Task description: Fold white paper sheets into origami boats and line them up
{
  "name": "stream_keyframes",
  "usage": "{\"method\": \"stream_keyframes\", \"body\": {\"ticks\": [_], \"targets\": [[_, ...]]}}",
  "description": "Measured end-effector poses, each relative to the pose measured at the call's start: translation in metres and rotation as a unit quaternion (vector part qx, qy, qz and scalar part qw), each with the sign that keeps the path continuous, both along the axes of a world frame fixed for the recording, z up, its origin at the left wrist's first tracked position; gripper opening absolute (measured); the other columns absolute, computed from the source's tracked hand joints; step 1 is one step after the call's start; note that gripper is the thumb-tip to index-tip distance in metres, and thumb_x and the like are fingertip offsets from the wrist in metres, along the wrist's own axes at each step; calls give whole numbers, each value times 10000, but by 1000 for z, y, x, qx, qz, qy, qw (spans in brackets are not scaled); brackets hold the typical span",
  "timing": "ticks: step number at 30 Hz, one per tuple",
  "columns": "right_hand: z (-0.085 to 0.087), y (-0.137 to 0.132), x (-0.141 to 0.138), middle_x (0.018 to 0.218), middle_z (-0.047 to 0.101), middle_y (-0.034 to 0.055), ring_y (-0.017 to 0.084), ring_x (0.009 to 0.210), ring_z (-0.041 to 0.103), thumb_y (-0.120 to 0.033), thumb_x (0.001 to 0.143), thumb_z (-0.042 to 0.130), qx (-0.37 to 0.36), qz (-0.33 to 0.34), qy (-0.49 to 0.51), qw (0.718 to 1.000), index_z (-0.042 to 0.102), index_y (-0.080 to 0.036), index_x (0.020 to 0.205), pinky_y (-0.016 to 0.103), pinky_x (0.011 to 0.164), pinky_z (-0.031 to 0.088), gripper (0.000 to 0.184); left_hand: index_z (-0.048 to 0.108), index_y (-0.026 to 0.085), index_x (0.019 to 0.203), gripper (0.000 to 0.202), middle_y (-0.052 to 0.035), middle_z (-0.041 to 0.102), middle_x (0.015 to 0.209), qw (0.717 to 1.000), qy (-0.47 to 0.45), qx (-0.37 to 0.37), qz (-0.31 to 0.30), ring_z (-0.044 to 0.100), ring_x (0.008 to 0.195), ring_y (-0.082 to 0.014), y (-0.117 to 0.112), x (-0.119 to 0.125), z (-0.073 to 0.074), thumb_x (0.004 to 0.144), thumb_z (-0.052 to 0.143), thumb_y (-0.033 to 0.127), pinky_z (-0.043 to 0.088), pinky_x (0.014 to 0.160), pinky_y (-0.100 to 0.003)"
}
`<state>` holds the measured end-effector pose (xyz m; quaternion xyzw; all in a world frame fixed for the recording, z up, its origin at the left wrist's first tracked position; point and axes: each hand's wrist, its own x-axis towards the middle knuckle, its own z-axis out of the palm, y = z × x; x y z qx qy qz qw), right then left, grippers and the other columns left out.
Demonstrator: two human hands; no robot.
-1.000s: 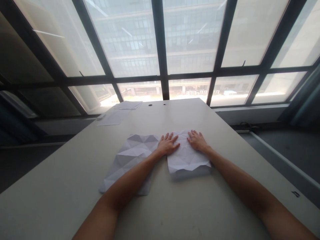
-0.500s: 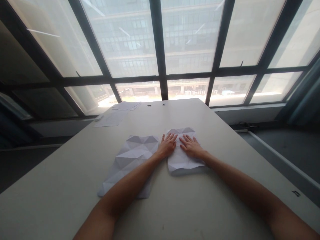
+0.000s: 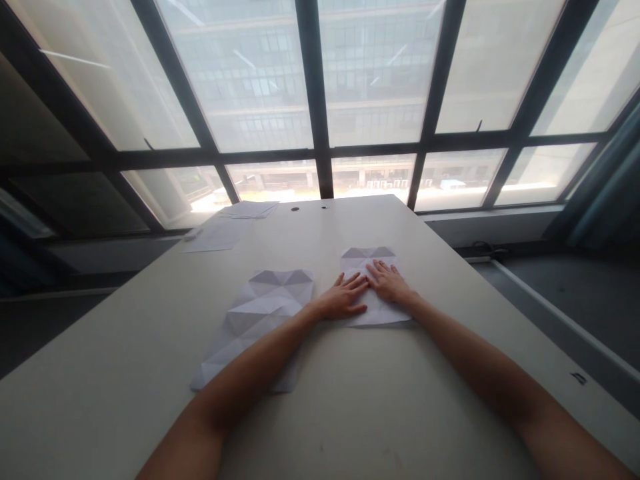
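Both my hands lie on a creased white sheet of paper (image 3: 383, 313) on the white table (image 3: 350, 400). My left hand (image 3: 345, 298) rests palm down on the sheet's left side, fingers stretched to the right and away from me. Close beside it, my right hand (image 3: 389, 281) presses flat near the middle, its fingers spread and pointing up and left. The two hands nearly meet; whether their fingertips touch, I cannot tell. To the left lies a second creased white sheet (image 3: 260, 313), larger in view, with zigzag folds standing up. My left forearm covers part of it.
Several flat papers (image 3: 220, 235) lie at the table's far left. Two small dark round spots, one a disc (image 3: 295, 209), sit near the far edge. A small black mark (image 3: 579, 379) is at the right. Tall framed windows stand behind the table, with a curtain (image 3: 590, 200) at right.
The sheet under my hands has moved slightly away and right, and its near edge lies flatter. My left hand has slid right and a little nearer; my right hand has shifted slightly forward.
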<state>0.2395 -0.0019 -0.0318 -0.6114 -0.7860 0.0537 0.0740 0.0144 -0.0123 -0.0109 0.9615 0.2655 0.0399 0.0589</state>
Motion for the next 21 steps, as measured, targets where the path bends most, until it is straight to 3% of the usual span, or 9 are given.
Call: {"method": "stream_keyframes", "body": {"ticks": [6, 13, 21], "targets": [[-1, 4, 2, 1648, 210, 154, 273, 1529, 147, -488, 1035, 261, 9, -13, 4, 1000, 296, -157, 1572, 503, 1209, 133, 632, 98, 214, 1617, 928, -130, 66, 1663, 1000, 20, -18, 1, -7, 1539, -302, -3, 3, 0, 923, 392, 755, 31, 1229, -515], [1, -1, 0, 1643, 224, 163, 272, 1527, 158, -495, 1038, 261, 11, 17, 1, 1000, 322, -160, 1562, 504, 1208, 137, 625, 231, 224, 1590, 692, -100, 226, 1645, 996, -6, -5, 87, 161, 1532, -259, 0, 9, -8, 1022, 283, 616, 122, 1229, -496], [4, -15, -12, 1638, 237, 159, 269, 1521, 187, -524, 1023, 337, 22, 102, 14, 994, 308, -187, 1571, 491, 1213, 151, 645, 280, 258, 1570, 602, -77, 262, 1641, 988, -30, -6, 153, 210, 1519, -264, 11, 0, -12, 1041, 274, 547, 157, 1214, -524]]}}
